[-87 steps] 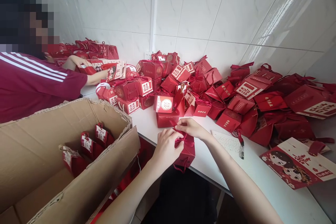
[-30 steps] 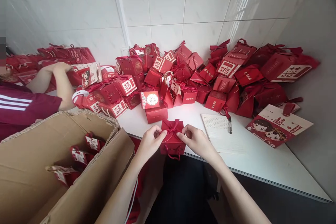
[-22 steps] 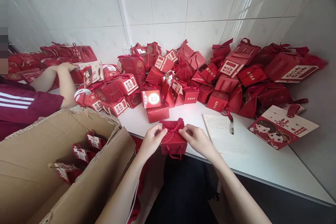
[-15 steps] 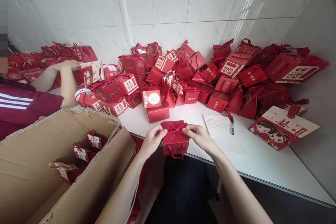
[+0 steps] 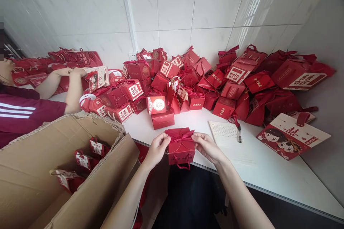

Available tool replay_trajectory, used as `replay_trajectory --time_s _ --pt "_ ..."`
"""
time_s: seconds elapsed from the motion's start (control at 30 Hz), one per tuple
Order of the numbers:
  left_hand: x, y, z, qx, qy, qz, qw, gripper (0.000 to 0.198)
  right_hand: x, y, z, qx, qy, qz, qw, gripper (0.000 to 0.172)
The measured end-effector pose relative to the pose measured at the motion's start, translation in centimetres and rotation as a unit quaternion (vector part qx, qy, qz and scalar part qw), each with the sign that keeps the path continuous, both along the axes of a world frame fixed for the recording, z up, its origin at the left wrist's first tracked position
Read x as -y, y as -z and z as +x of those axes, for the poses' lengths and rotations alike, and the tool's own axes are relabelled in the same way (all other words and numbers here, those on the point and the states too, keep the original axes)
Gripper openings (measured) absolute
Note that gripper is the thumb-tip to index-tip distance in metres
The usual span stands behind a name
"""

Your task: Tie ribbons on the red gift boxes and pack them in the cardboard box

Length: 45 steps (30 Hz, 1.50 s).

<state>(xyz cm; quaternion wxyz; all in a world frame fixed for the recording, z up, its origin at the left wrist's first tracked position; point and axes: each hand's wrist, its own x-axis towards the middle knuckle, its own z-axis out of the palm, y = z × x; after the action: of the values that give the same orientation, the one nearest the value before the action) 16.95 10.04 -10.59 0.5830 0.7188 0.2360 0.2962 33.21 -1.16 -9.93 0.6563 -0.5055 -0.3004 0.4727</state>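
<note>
A small red gift box (image 5: 181,149) with a red ribbon bow on top and a cord handle sits at the front edge of the white table (image 5: 271,173). My left hand (image 5: 158,147) pinches the bow's left end, fingers closed. My right hand (image 5: 207,146) pinches the bow's right end on the other side of the box. A plain red box (image 5: 162,119) lies just behind it.
A big heap of red gift boxes (image 5: 215,82) fills the back of the table against the tiled wall. An open cardboard carton (image 5: 80,175) at my left holds a few red bags. A notebook (image 5: 228,139) with a pen (image 5: 239,134) lies right. A person in a maroon sleeve (image 5: 27,114) handles boxes at far left.
My hands have drawn the ribbon ends outward and the bow has tightened flat on the box lid. The box has shifted slightly toward me.
</note>
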Motion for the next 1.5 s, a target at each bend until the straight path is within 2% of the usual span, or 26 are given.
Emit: replay_trajectory --time_s 0.2,0.27,0.4,0.47,0.57,0.63,0.77,0.9,0.97,1.03,1.13,1.2,1.23,1.33,1.5 --pt "0.0 0.2 -0.2 0.01 0.007 -0.024 1.0 0.036 0.3 1.0 0.4 0.045 0.003 -0.008 0.999 0.039" --pt "0.5 0.1 -0.5 0.0 0.001 -0.022 1.0 0.037 0.2 0.9 0.6 0.035 0.017 -0.02 0.999 0.04" --pt "1.7 -0.8 -0.7 -0.067 -0.054 0.004 0.996 0.05 -0.4 0.3 1.2 0.054 0.047 -0.016 0.997 0.038" --pt "1.4 -1.2 -0.8 -0.067 -0.032 -0.004 0.997 0.048 -0.3 -0.3 1.3 0.083 0.056 -0.01 0.995 0.036" --pt "-0.1 -1.3 -0.6 -0.016 0.032 -0.034 0.999 0.038 0.5 -1.2 1.1 0.141 0.045 -0.026 0.989 0.036" --pt "-1.6 -1.2 -0.2 -0.001 0.032 -0.045 0.998 0.033 1.2 -1.6 0.7 0.166 0.021 -0.038 0.985 0.036" --pt "-4.1 -1.0 1.7 -0.036 0.028 -0.041 0.998 0.031 2.2 -1.6 -0.4 0.186 -0.014 -0.057 0.981 0.038" --pt "-5.6 -1.8 4.4 -0.058 0.108 -0.028 0.992 0.028 2.3 -1.1 -1.7 0.156 -0.022 -0.06 0.986 0.041" --pt "-6.1 -2.4 5.3 -0.066 0.13 -0.011 0.989 0.024 2.2 -0.7 -2.6 0.125 -0.018 -0.043 0.991 0.042" --pt "-6.0 -3.1 5.5 -0.062 0.114 0.011 0.991 0.023 2.1 -0.4 -3.6 0.102 -0.001 -0.022 0.995 0.042" --pt "-4.4 -3.9 4.1 -0.043 0.017 0.065 0.997 0.023 2.0 0.3 -5.0 0.087 0.032 -0.007 0.996 0.043" --pt "-2.7 -4.1 2.6 -0.039 -0.056 0.14 0.988 0.022 2.0 0.6 -5.6 0.106 0.043 -0.002 0.993 0.042" --pt "-1.8 -4.1 1.9 -0.04 -0.06 0.179 0.981 0.02 2.0 0.7 -5.8 0.123 0.043 0.001 0.991 0.04" --pt "-0.3 -3.8 0.8 -0.059 -0.017 0.249 0.967 0.012 2.1 0.8 -6.3 0.164 0.047 0.008 0.985 0.038" --pt "-1.2 -3.1 1.3 -0.08 0.035 0.259 0.962 0.015 2.2 0.7 -6.5 0.19 0.042 -0.006 0.981 0.036"
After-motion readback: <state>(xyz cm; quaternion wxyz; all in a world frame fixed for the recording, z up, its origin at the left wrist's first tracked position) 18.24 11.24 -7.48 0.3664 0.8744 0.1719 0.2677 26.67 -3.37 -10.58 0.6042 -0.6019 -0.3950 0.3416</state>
